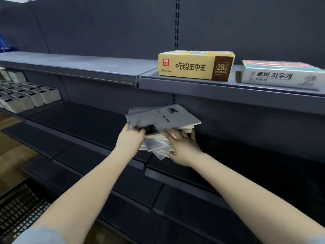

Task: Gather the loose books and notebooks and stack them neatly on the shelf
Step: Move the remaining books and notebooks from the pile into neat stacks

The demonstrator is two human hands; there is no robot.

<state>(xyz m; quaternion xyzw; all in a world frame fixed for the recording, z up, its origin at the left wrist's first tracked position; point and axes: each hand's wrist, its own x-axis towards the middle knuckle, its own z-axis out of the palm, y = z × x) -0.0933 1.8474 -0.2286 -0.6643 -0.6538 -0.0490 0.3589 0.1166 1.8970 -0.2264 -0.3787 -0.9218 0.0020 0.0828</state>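
Fingers (139, 132) of the left hand (131, 139) curled over the near left corner of a stack of notebooks (163, 118), gripping it. Fingers of the right hand (182, 148) laid along the near right side with the thumb up behind, gripping too. Holds the stack between both hands at the front edge of the middle shelf (79, 117), below the upper shelf (88, 66). Cannot tell contact with the middle shelf from hanging just clear of it. Looks far from square: grey top notebook (177, 117) skewed, lower ones fanned out toward the person, corners poking past one another.

Judged from that, sits mid-placement, with the neat stacking not yet done.

Risks from here:
- Could shed the fanned lower notebooks off the front edge on any loosening of the grip before full support, given smooth-looking covers.
- Could knock the top notebook against the lip of the upper shelf on a lift or a push too high.
- Could crease covers or corners through forcing the pile square in one squeeze.
- Could end up overhanging the front edge and tip out.

Elsewhere: yellow eraser box (195, 66) and white box with Korean lettering (281, 76) on the upper shelf, well apart from the stack; rows of small white boxes (28, 95) at the far left; black wire basket (17, 208) near the lower left corner.
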